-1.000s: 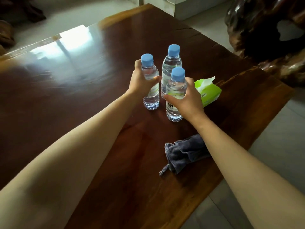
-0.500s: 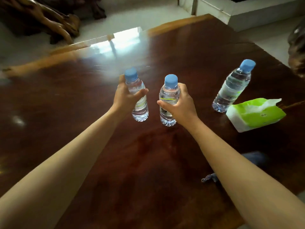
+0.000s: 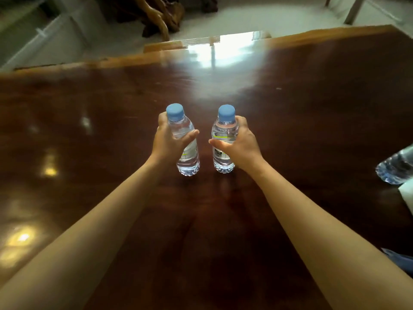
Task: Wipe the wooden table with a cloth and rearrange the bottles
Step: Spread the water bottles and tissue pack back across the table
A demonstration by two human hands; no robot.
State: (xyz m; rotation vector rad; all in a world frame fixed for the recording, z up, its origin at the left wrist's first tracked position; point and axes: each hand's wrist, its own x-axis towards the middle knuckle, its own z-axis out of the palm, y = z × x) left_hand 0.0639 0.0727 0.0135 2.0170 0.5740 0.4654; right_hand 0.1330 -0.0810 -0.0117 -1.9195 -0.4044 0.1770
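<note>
Two clear water bottles with blue caps stand side by side near the middle of the dark wooden table (image 3: 312,121). My left hand (image 3: 168,142) is wrapped around the left bottle (image 3: 186,157). My right hand (image 3: 239,146) grips the right bottle (image 3: 223,135). Both bottles are upright, a small gap apart, their bases at or just above the tabletop. A third bottle (image 3: 396,167) shows only its lower part at the right edge. A sliver of the blue-grey cloth (image 3: 402,260) peeks out at the lower right, behind my right forearm.
A white corner of the tissue pack (image 3: 407,198) is cut off at the right edge, just below the third bottle. Beyond the table's far edge lie pale floor, a carved wooden root piece (image 3: 161,12) and white furniture at both top corners.
Both hands have carried their bottles leftward, away from the third bottle and the tissue pack. The view has swung left, so the third bottle, pack and cloth now sit at the right edge.
</note>
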